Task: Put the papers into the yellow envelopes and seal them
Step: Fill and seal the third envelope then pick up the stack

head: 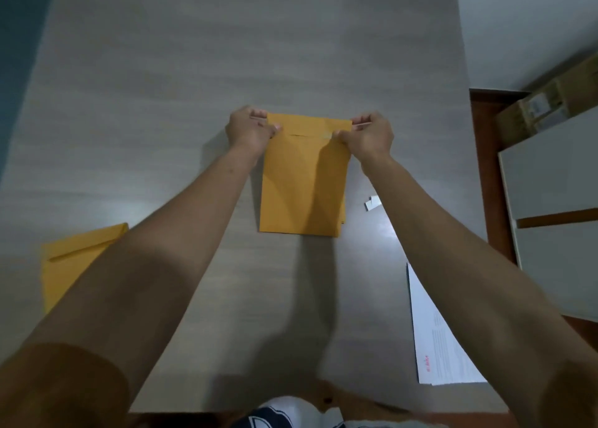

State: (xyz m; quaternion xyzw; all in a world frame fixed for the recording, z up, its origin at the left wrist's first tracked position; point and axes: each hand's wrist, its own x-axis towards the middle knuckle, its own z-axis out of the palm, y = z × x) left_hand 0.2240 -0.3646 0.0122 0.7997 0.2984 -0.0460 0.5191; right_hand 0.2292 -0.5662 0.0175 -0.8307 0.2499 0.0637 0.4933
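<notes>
A yellow envelope [302,181] lies flat in the middle of the grey table [161,87], its flap folded down at the far end. My left hand [247,128] pinches the flap's left corner. My right hand [367,134] pinches the flap's right corner. A second edge shows under the envelope's right side, so it seems to rest on another one. Another yellow envelope [69,265] lies at the left, partly hidden by my left forearm. White printed papers [435,343] lie at the right near the table's front, half covered by my right forearm.
A small white strip of paper [372,203] lies to the right of the middle envelope. Beyond the table's right edge stand a white cabinet [550,181] and a cardboard box [550,100]. The table's front edge is close to my body.
</notes>
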